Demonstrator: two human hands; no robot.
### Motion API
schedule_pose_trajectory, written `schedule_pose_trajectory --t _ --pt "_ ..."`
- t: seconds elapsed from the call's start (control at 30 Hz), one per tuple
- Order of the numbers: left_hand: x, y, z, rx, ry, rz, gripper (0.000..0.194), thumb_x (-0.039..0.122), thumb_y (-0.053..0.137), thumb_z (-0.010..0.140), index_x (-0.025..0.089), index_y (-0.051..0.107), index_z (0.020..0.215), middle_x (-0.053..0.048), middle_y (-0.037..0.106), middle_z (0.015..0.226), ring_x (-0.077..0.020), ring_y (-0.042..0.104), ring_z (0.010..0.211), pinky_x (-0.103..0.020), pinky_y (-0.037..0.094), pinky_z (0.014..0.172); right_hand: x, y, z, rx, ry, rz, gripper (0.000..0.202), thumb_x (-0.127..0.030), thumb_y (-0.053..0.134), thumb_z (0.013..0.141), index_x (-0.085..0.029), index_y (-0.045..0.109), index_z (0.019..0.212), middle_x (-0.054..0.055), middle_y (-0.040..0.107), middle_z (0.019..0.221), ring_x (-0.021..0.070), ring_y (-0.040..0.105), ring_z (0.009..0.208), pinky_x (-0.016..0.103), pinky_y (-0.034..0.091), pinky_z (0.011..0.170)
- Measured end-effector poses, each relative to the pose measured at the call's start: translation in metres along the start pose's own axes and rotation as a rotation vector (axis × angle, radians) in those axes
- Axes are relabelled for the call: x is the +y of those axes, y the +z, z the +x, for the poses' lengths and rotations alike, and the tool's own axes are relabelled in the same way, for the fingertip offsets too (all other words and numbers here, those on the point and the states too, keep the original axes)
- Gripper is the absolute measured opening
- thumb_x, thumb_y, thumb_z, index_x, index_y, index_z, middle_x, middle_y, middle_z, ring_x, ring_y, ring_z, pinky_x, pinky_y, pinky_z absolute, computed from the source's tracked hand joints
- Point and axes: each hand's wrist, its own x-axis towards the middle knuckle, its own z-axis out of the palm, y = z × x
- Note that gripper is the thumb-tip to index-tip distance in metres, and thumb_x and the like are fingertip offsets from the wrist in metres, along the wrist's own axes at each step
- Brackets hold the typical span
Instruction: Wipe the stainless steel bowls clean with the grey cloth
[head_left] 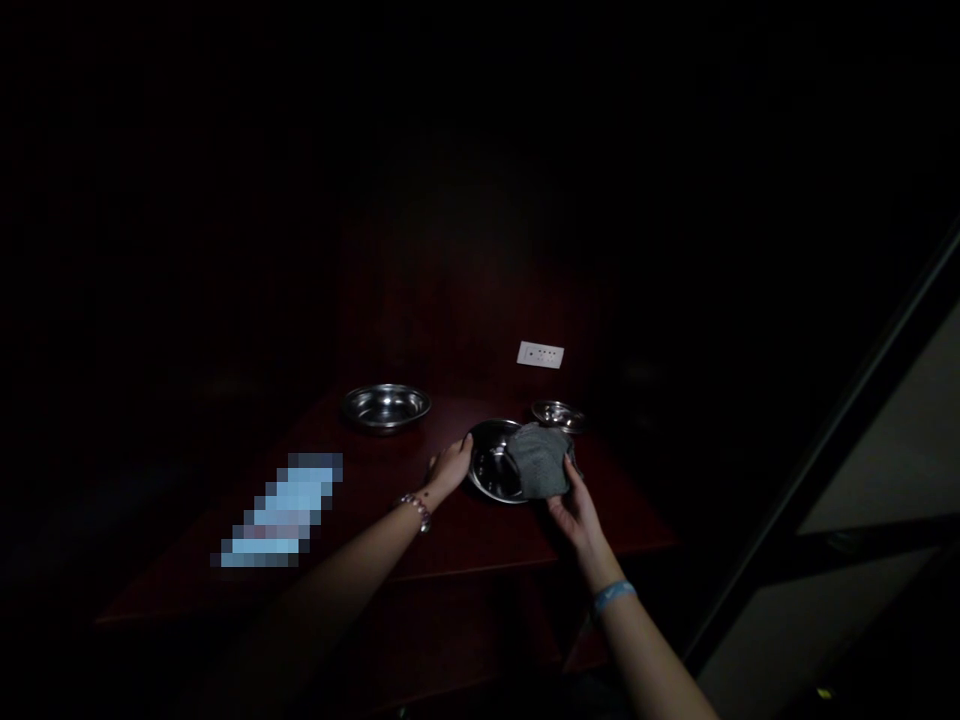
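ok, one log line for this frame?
left grip: middle bowl rim | right grip: cloth, at bowl's right side | left bowl, right bowl: on table

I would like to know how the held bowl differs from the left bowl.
The left hand grips the held bowl at its rim; neither hand touches the left bowl. A gray cloth in the right hand hides part of the held bowl; nothing covers the left bowl. The held bowl is nearer the camera than the left bowl. Both look round, shiny and metallic.
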Motion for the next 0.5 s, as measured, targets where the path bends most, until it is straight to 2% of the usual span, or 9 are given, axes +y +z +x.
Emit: schedule_pose_trajectory --t 0.1,0.27,0.37,0.5 --pt "-0.003 -0.003 -0.002 -0.013 -0.062 0.083 0.055 0.044 0.022 0.098 0.021 0.069 0.115 -0.013 0.069 0.127 -0.0314 0.058 0.126 -0.049 0.036 0.107 -0.004 -0.013 0.002 0.035 0.027 0.050 0.027 -0.040 0.066 0.081 -0.021 0.068 0.100 0.009 0.074 0.113 0.0222 0.063 0.122 0.038 0.051 0.105" --pt "-0.004 -0.010 -0.010 -0.003 -0.089 0.130 0.053 0.049 0.027 0.095 0.023 0.070 0.111 -0.012 0.070 0.124 -0.0334 0.057 0.125 -0.048 0.038 0.102 0.011 -0.032 0.005 0.094 -0.014 -0.011 0.027 -0.039 0.063 0.079 -0.022 0.065 0.101 0.008 0.073 0.115 0.0231 0.062 0.123 0.045 0.049 0.106" --pt "-0.004 -0.014 -0.012 -0.023 -0.107 0.150 0.053 0.054 0.032 0.091 0.023 0.071 0.109 -0.013 0.069 0.126 -0.0369 0.055 0.125 -0.051 0.039 0.100 0.020 -0.043 0.008 0.088 -0.054 -0.046 0.027 -0.041 0.063 0.077 -0.024 0.064 0.098 0.007 0.073 0.113 0.0223 0.064 0.120 0.045 0.049 0.106" --pt "-0.009 -0.013 -0.012 -0.021 -0.058 0.150 0.053 0.054 0.034 0.089 0.026 0.069 0.116 -0.011 0.065 0.133 -0.0374 0.051 0.129 -0.051 0.037 0.102 0.025 -0.052 0.010 0.049 -0.096 -0.076 0.028 -0.045 0.059 0.078 -0.024 0.065 0.097 0.008 0.073 0.111 0.0217 0.066 0.117 0.044 0.048 0.106"
